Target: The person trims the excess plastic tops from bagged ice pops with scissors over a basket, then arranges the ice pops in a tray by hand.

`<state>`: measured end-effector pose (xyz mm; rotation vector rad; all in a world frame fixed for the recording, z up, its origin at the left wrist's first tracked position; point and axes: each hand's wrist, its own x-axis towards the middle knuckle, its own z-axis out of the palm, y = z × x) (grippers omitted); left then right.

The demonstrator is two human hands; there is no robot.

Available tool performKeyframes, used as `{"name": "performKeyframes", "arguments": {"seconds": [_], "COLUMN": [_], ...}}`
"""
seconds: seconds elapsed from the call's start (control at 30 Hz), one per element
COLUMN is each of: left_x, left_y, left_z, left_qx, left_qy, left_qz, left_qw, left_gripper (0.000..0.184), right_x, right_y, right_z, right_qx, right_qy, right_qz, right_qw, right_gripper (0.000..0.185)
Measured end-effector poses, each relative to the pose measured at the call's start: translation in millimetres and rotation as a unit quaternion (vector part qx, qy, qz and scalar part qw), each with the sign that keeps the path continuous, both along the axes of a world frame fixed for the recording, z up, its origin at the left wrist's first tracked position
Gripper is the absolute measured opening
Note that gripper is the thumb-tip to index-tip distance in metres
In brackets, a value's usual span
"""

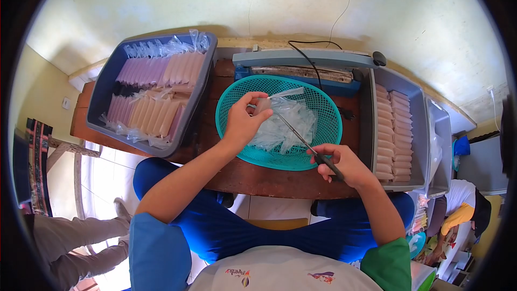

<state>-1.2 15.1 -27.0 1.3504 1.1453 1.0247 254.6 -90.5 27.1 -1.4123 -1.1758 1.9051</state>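
Observation:
My right hand (342,164) grips the black handles of a pair of scissors (293,131), whose long metal blades point up and left toward my other hand. My left hand (245,121) is closed in a pinch on a piece of clear plastic (262,106), and the blade tips lie close to its fingers. Whether the blades touch the plastic is unclear. Both hands are over a turquoise mesh basket (225,139), which holds a heap of clear plastic scraps (285,129). One whitish strip of plastic (288,92) sticks out near the fingertips.
At left, a grey crate (97,116) holds several rows of filled plastic tubes (156,113). Behind the basket stands a blue bag sealer (307,62) with a black cable. Another crate (368,129) of brownish tubes is at right. One person (458,210) bends at far right; someone's legs (86,237) show at left.

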Motion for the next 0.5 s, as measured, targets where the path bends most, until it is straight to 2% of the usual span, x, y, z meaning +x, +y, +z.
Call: {"name": "performKeyframes", "arguments": {"seconds": [0.1, 0.2, 0.27, 0.5], "left_x": [0, 0, 0, 8], "left_y": [0, -2, -4, -14], "left_z": [-1, 0, 0, 4], "left_qx": [0.028, 0.037, 0.043, 0.073], "left_qy": [0.034, 0.056, 0.072, 0.091], "left_qz": [0.011, 0.004, -0.007, -0.019], "left_qw": [0.999, 0.998, 0.996, 0.993], "left_gripper": [0.038, 0.039, 0.038, 0.034], "right_x": [-4, -10, -15, -25], "right_y": [-2, -5, -7, -7], "right_z": [3, 6, 7, -4], "right_qx": [0.003, 0.007, 0.010, -0.003], "right_qy": [0.025, 0.039, 0.052, 0.095], "right_qz": [0.002, -0.009, -0.029, -0.087], "right_qw": [1.000, 0.999, 0.998, 0.992], "right_gripper": [0.065, 0.060, 0.049, 0.043]}}
